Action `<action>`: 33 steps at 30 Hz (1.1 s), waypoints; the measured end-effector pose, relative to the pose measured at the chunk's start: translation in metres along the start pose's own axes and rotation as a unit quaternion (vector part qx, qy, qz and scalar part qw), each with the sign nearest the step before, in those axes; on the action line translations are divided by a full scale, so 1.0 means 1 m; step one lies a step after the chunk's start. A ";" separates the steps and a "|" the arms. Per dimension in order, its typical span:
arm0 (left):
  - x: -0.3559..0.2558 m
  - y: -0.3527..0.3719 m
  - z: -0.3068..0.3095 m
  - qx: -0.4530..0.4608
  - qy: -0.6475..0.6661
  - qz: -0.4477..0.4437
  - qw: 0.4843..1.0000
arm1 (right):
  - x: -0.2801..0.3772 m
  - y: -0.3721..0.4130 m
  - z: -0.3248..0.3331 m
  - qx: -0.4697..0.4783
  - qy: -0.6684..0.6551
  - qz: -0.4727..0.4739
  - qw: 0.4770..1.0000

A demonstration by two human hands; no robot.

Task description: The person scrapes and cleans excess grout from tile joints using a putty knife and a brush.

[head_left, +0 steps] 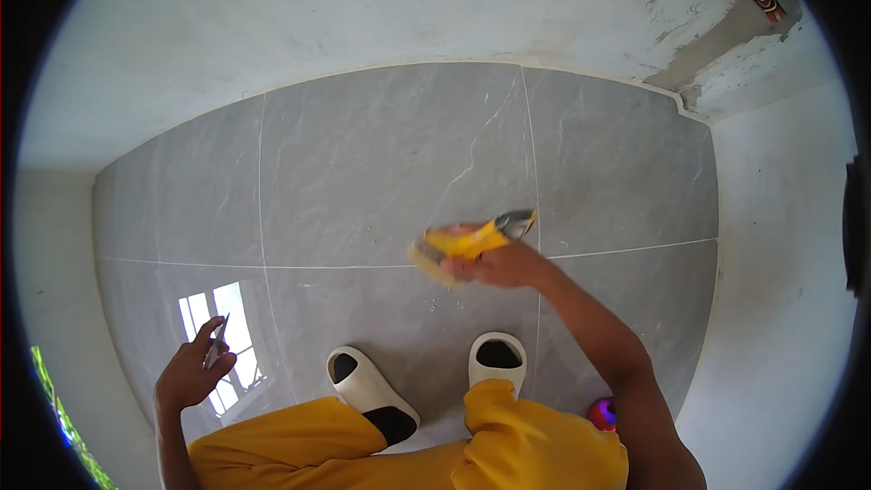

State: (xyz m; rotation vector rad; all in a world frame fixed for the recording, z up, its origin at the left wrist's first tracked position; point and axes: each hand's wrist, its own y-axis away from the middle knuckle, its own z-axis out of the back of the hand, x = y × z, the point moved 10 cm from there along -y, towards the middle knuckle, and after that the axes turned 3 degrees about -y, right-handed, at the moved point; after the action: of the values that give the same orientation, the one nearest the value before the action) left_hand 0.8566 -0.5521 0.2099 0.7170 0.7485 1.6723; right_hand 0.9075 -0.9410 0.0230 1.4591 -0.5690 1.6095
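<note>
My right hand (490, 265) is closed around a yellow hand tool (467, 241) with a dark grey end and a pale tan, pad-like or bristly edge. Motion blur hides its exact kind. It is over the grey tiled floor (390, 163), ahead of my feet; contact with the tiles cannot be made out. Small pale crumbs (434, 305) lie on the tile below it. Off to the left, my left hand (192, 372) pinches a thin, flat grey piece (218, 343) between thumb and fingers. Behind that hand, the floor reflects a bright window.
White slippers (497, 358) are on my feet, below yellow trousers (544, 440). A red and purple round object (601, 414) sits beside my right leg. The white wall (408, 9) rises ahead, with a patched strip and a socket box (768, 5) at upper right.
</note>
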 end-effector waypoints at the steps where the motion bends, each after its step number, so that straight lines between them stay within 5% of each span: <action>1: 0.000 0.004 0.003 -0.008 0.021 -0.011 1.000 | -0.001 -0.018 0.053 -0.054 0.049 -0.054 0.996; 5: 0.025 0.011 0.004 -0.038 0.039 0.007 0.998 | 0.006 -0.092 0.195 -0.210 0.211 -0.051 0.953; 10: 0.044 0.014 -0.006 -0.043 0.063 0.013 0.997 | -0.028 -0.144 0.241 -0.297 0.263 0.019 0.918; 13: 0.043 0.019 -0.006 -0.042 0.100 0.019 0.994 | -0.028 -0.135 0.181 -0.248 0.458 0.136 0.843; 16: 0.046 0.026 -0.012 -0.041 0.135 0.009 0.990 | 0.010 -0.101 0.152 -0.204 0.353 0.108 0.907; 18: 0.045 0.025 -0.018 -0.017 0.167 -0.016 0.986 | 0.048 -0.056 0.122 -0.260 0.240 0.127 0.926; 21: 0.030 0.024 -0.020 -0.017 0.189 -0.053 0.980 | 0.015 0.005 0.001 -0.086 0.091 -0.022 0.992; 22: 0.027 0.022 -0.022 -0.011 0.197 -0.060 0.978 | 0.006 0.030 -0.049 -0.037 0.124 0.001 0.992; 23: 0.021 0.020 -0.022 -0.010 0.194 -0.065 0.979 | -0.016 0.049 -0.098 0.054 0.046 -0.094 0.993; 27: 0.005 0.022 -0.026 0.005 0.175 -0.070 0.982 | -0.055 0.111 -0.218 0.234 0.054 -0.301 0.923; 33: -0.031 0.014 -0.044 0.061 0.333 -0.104 0.935 | -0.067 0.117 -0.248 0.249 0.121 -0.204 0.939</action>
State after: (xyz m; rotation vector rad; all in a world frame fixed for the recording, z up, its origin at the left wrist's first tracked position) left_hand 0.8205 -0.5897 0.1914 0.1204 1.3627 1.6819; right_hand 0.6683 -0.8223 -0.0684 1.5695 0.2947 1.6188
